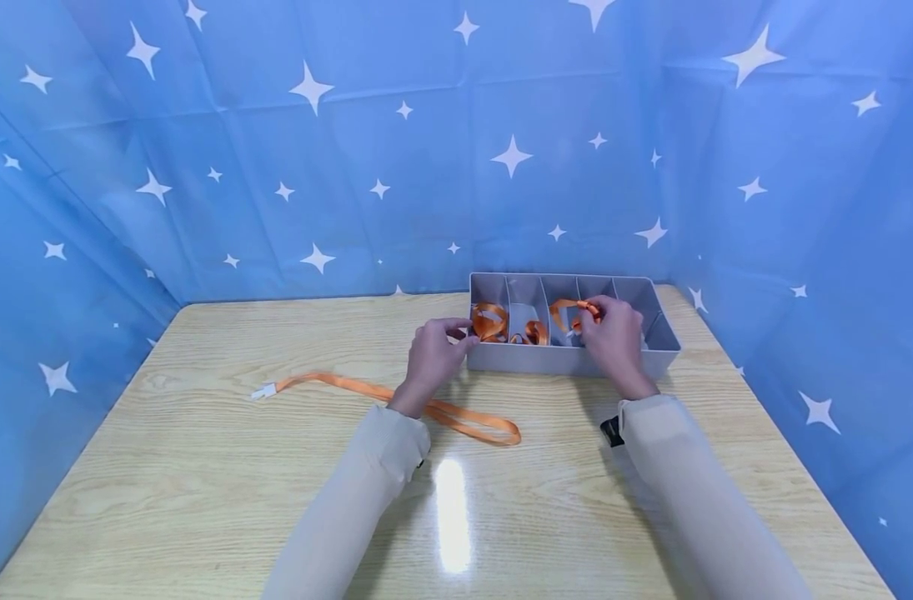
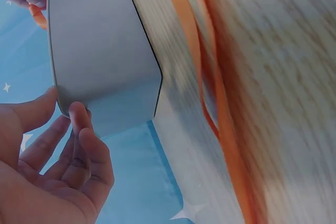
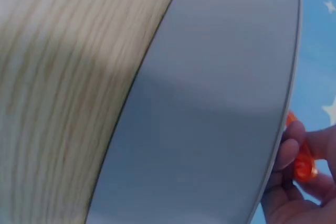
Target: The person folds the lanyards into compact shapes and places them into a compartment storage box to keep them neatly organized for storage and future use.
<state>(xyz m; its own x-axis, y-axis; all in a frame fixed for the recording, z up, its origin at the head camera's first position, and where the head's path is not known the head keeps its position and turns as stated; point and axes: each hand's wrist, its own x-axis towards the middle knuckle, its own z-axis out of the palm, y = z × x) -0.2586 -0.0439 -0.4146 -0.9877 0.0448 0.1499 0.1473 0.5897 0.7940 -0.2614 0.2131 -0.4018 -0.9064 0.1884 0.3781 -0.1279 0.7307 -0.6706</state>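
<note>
A grey divided storage box (image 1: 531,359) stands toward the back right. My left hand (image 1: 435,354) grips its front left corner; in the left wrist view thumb and fingertips meet the rim of the box (image 2: 100,40). Over the middle compartments, my right hand (image 1: 614,333) pinches an orange lanyard (image 1: 561,307), whose loop hangs into the third compartment from the left. The right wrist view shows a bit of the lanyard (image 3: 303,166) between the fingers, beside the rim. Coiled orange lanyards lie in the first compartment (image 1: 489,321) and second compartment (image 1: 535,332).
Another orange lanyard (image 1: 358,386) with a white clip (image 1: 263,391) stretches across the wooden table (image 1: 163,467), passing under my left wrist. A blue curtain with white stars (image 1: 396,150) rises behind the table and along its sides.
</note>
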